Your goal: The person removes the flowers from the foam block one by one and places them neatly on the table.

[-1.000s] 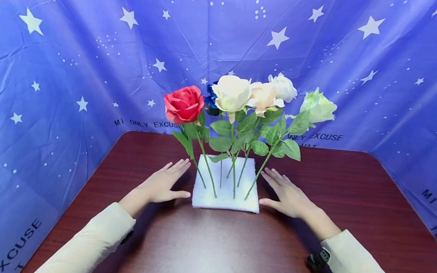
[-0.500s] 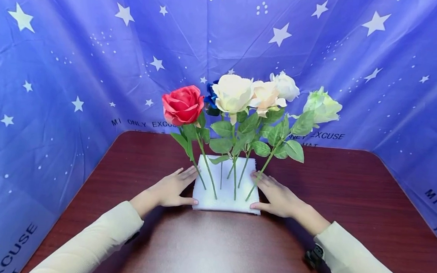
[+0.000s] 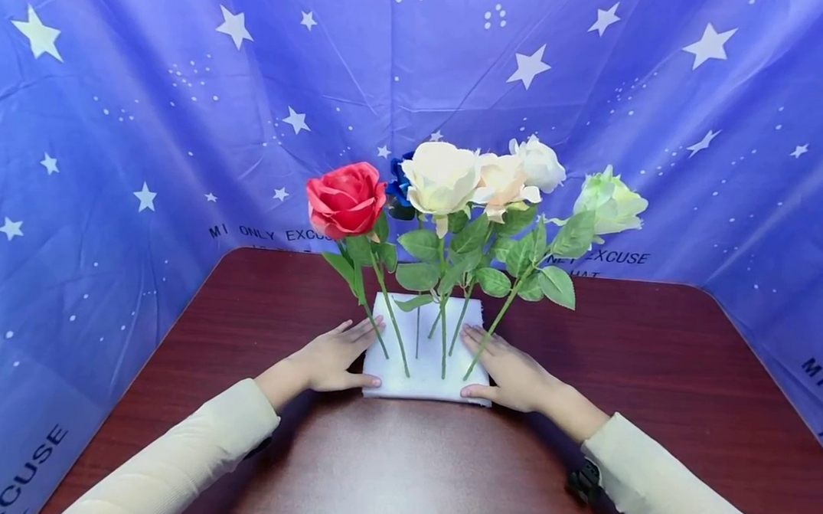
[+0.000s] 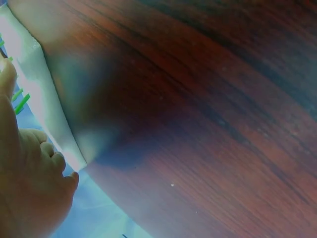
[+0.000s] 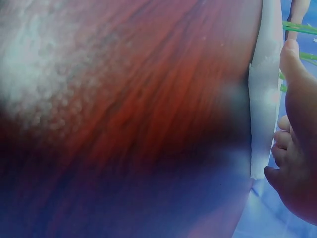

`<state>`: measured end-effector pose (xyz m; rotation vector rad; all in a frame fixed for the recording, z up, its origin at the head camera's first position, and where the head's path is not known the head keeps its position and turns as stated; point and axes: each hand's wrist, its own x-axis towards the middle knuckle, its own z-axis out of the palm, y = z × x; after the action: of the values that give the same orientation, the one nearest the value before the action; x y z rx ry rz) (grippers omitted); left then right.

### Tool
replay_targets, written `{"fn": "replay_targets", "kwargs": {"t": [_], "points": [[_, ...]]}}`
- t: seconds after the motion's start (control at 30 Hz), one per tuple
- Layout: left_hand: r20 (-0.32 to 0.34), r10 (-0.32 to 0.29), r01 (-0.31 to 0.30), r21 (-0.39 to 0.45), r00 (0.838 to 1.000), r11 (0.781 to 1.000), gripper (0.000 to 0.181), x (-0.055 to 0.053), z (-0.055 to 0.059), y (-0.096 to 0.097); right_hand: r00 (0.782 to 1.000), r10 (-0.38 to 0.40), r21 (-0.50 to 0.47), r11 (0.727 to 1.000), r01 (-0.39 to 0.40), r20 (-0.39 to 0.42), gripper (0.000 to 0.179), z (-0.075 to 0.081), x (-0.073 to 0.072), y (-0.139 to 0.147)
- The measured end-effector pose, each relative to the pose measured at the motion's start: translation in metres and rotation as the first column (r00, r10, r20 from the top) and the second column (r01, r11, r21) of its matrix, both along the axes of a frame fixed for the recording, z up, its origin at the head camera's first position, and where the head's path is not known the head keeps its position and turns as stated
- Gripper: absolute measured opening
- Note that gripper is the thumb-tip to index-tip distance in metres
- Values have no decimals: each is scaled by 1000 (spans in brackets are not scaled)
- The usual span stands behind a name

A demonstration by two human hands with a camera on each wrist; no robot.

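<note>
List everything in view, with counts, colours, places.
Red rose: 1, red, leftmost bloom
Blue flower: 1, dark blue, behind cream rose
Cream rose: 1, cream, middle
Peach rose: 1, peach, right of cream rose
White rose: 1, white, behind peach rose
Green rose: 1, pale green, rightmost bloom
Stems: 7 visible, green, standing in foam
Leaves: many, green, along stems
Foam: 1 slab, white, on table
Table: 1, reddish brown, under foam
Cloth: count unclear, blue, white stars, black lettering, behind table
Wrist devices: 2, black, at cuffs
Sleeves: 2, cream, on arms
Left grip: 1, bare hand, foam's left edge
Right grip: 1, bare hand, foam's right edge
</note>
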<state>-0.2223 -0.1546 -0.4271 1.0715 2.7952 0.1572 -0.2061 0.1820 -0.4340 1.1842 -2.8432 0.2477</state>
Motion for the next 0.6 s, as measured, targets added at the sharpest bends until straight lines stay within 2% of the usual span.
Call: {"fn": "replay_targets", "kwargs": {"t": [0.23, 0.6], "points": [[15, 5, -5, -4, 1000, 1000, 90, 1, 0, 4, 1000, -18, 2, 1000, 18, 15, 86, 0, 0, 0], [0, 4, -4, -28, 1000, 1000, 91, 0, -3, 10, 999, -29, -8, 1000, 29, 19, 86, -3, -1, 2]]}}
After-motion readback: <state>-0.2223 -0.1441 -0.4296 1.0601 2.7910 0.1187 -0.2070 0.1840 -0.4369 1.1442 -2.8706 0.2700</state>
